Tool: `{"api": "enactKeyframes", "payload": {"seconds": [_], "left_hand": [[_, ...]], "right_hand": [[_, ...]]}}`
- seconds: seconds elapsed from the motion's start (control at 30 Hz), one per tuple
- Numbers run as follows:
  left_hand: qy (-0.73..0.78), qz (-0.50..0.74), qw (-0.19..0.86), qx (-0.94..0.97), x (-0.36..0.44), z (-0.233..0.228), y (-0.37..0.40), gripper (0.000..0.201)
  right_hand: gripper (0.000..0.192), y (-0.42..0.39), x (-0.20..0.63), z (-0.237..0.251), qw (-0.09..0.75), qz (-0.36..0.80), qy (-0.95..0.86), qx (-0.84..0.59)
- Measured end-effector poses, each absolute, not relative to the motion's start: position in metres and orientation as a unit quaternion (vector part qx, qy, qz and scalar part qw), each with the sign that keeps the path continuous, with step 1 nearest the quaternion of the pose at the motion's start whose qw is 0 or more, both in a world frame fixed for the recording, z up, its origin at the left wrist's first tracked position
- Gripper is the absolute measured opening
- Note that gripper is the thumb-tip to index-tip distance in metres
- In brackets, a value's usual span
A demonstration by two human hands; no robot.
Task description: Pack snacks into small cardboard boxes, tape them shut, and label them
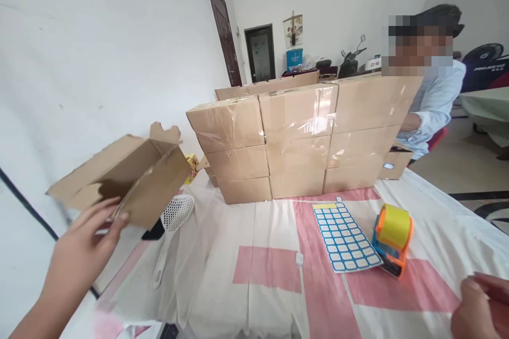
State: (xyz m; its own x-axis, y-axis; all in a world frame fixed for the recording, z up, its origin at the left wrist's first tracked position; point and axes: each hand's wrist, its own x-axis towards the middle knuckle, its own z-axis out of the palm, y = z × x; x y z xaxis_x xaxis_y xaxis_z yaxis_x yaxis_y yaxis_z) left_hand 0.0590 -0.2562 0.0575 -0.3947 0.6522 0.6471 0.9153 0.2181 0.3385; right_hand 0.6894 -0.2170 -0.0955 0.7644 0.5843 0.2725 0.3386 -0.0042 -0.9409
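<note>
Fig.: bench view, box-handling step. L hand (81, 246) grips an open carton (127, 177) by its near flap, fingers curled over the cardboard edge and closed on it; carton is lifted off the table (222, 233), tilted, mouth toward the wearer, at the far left over the table edge. R hand (483, 304) sits low at the right corner, fingers loosely bent, holding nothing visible (partly cut off by the frame, so whether it is fully apart or together cannot be told).

Under and just beside the carton: white slotted scoop (172, 228) lying flat, handle toward the viewer. Centre-right on the cloth: label sheet (344, 235) w/ blue-bordered stickers, and touching its right edge an orange-yellow tape dispenser (393, 241). Behind, a stack of sealed boxes (298, 140), three high, taped. A co-worker's sleeve (431, 114) shows behind the stack at right.

Step, as judged: an empty carton is being brought in or squared up for packing. Next move likely calls for setting it flat on the cloth, w/ the R hand coming across to steady the flaps.
</note>
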Motion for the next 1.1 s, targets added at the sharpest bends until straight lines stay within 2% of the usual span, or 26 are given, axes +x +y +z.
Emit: {"api": "enactKeyframes", "payload": {"seconds": [0.07,0.13,0.17,0.27,0.33,0.43,0.53,0.63,0.77,0.87,0.97,1.03,1.1], "left_hand": [[-0.741,-0.355,0.135,-0.554,0.069,0.033,-0.293,0.043],[-0.719,-0.367,0.079,-0.585,0.089,0.007,-0.314,0.042],[-0.715,-0.359,0.028,-0.599,0.102,-0.004,-0.32,0.041],[-0.685,-0.307,-0.139,-0.645,0.149,-0.029,-0.321,0.042],[-0.637,-0.278,-0.211,-0.687,0.179,-0.035,-0.314,0.04],[-0.559,-0.201,-0.241,-0.767,0.211,-0.027,-0.299,0.039],[-0.532,-0.067,-0.213,-0.817,0.226,-0.008,-0.285,0.06],[-0.529,-0.029,-0.187,-0.828,0.227,0.0,-0.274,0.072],[-0.478,-0.126,-0.157,-0.855,0.211,-0.026,-0.257,0.086],[-0.471,-0.263,-0.136,-0.831,0.196,-0.056,-0.242,0.089],[-0.51,-0.406,-0.185,-0.736,0.194,-0.081,-0.232,0.084],[-0.527,-0.45,-0.235,-0.682,0.2,-0.096,-0.232,0.072],[-0.521,-0.466,-0.288,-0.654,0.206,-0.109,-0.234,0.072]], "right_hand": [[0.019,-0.226,0.659,-0.086,0.642,0.089,-0.426,-0.631],[0.016,-0.223,0.627,-0.079,0.582,0.185,-0.591,-0.527],[0.024,-0.218,0.612,-0.077,0.531,0.239,-0.657,-0.478],[0.092,-0.194,0.576,-0.081,0.369,0.363,-0.772,-0.369],[0.114,-0.181,0.558,-0.089,0.315,0.419,-0.792,-0.312],[0.122,-0.173,0.543,-0.106,0.34,0.466,-0.775,-0.26],[0.133,-0.177,0.539,-0.125,0.398,0.466,-0.746,-0.262],[0.136,-0.18,0.544,-0.14,0.417,0.459,-0.728,-0.292],[0.136,-0.178,0.548,-0.145,0.441,0.435,-0.729,-0.292],[0.137,-0.175,0.546,-0.138,0.468,0.394,-0.734,-0.293],[0.135,-0.175,0.542,-0.131,0.485,0.381,-0.726,-0.306],[0.13,-0.175,0.54,-0.132,0.49,0.376,-0.721,-0.314],[0.128,-0.176,0.54,-0.139,0.492,0.365,-0.722,-0.32]]}}
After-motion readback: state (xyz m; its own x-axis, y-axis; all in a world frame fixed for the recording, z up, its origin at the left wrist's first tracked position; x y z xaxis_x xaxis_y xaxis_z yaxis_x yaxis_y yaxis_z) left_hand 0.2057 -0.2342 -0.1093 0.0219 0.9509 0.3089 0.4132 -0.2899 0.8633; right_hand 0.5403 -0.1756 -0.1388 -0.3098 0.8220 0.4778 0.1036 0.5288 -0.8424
